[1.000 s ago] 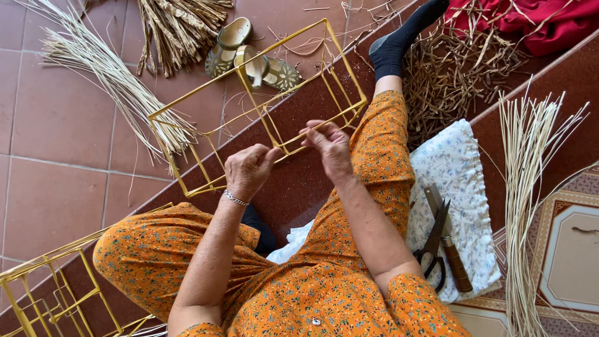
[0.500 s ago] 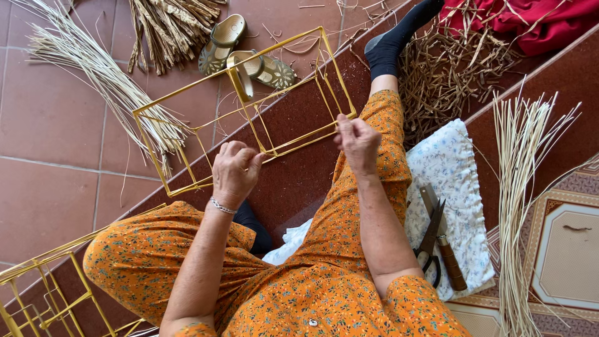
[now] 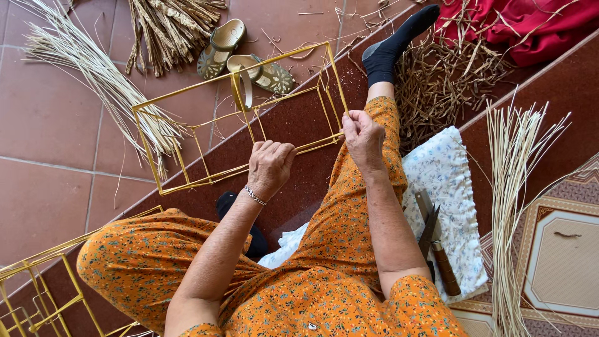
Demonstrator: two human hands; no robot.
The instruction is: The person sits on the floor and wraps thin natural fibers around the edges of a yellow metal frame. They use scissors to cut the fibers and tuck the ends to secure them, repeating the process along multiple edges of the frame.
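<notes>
Gripping the near rail of the yellow wire frame (image 3: 237, 125), the left hand (image 3: 269, 167) is closed on it; the right hand (image 3: 362, 134), fisted, clamps the frame's right corner. Beyond both hands lie sandals (image 3: 243, 56) and a straw bundle (image 3: 100, 81).

two hands, left hand (image 3: 269, 167) and right hand (image 3: 363, 134), both closed on one yellow wire frame (image 3: 237, 118). a second wire frame (image 3: 37, 293) at lower left. two sandals (image 3: 243, 56). one white cushion (image 3: 446, 187). one pair of shears (image 3: 430, 231). one red cloth (image 3: 530, 25).
</notes>
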